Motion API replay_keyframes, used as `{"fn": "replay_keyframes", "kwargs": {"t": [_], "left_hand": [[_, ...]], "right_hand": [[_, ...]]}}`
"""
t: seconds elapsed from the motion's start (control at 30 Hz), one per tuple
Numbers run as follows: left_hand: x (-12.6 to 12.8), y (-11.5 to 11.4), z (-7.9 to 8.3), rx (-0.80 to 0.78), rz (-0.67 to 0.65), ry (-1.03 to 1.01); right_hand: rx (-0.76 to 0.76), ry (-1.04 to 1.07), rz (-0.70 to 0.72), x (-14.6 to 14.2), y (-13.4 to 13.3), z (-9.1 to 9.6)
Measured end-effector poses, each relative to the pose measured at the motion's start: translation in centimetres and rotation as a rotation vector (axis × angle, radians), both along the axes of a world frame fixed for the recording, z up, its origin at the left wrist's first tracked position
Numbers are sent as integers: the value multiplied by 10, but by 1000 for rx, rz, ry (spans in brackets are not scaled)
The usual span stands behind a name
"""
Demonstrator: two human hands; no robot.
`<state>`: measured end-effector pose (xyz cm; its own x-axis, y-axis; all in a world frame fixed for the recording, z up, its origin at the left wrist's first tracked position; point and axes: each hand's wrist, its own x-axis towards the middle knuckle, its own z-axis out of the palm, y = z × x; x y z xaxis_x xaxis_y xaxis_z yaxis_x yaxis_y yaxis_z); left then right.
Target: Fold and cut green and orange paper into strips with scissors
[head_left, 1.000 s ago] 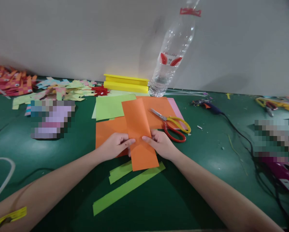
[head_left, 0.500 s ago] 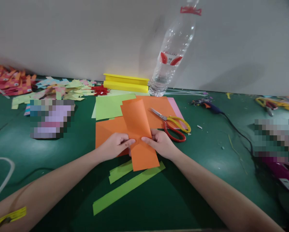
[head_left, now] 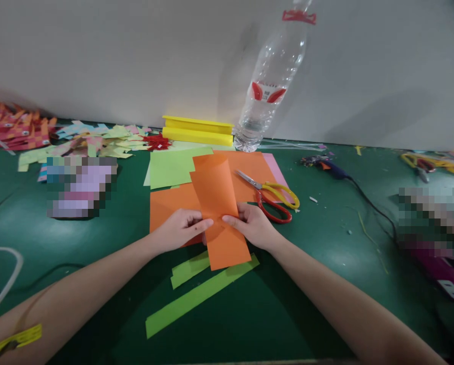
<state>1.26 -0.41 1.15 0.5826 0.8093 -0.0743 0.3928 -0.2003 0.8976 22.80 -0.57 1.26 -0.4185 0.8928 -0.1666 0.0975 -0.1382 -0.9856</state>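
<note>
Both hands pinch a folded orange sheet of paper [head_left: 216, 192], held up over the table. My left hand [head_left: 182, 227] grips its left edge, thumb on the front and fingers mostly behind it. On the right edge, my right hand [head_left: 254, 224] has its thumb in front too, with the other fingers partly hidden. The sheet's layers are offset at the top. Under and behind it lie a flat orange sheet [head_left: 169, 203], a light green sheet [head_left: 169, 170] and another orange sheet [head_left: 246, 165]. Green paper strips [head_left: 196, 299] lie below. Scissors [head_left: 274, 195] rest beyond my right hand.
A clear plastic bottle [head_left: 268, 76] stands against the wall beside a yellow folded piece [head_left: 197, 133]. Paper scraps [head_left: 109, 139] and orange-red woven paper pieces [head_left: 17, 124] are heaped at the left. A blurred phone-like object [head_left: 84, 190] lies left. A black cord [head_left: 375, 203] crosses the right side.
The top edges of the folded orange paper have shifted slightly against each other, and its lower end sits a touch further right. Both hands keep their hold in nearly the same place.
</note>
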Motion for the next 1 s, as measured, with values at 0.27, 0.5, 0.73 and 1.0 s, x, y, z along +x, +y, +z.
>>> {"fn": "replay_keyframes", "kwargs": {"t": [0.27,0.5,0.73,1.0], "left_hand": [[2,1,0,85,93,-8],[3,0,7,2,98,23],[2,0,6,-26,106,22],[2,1,1,54,64,82]], "right_hand": [[-8,-29,16,0,0,2],[53,-134,-50,2,1,0],[108,-168,-72,4,3,-5],[157,-74,-12,4,3,-2]]}}
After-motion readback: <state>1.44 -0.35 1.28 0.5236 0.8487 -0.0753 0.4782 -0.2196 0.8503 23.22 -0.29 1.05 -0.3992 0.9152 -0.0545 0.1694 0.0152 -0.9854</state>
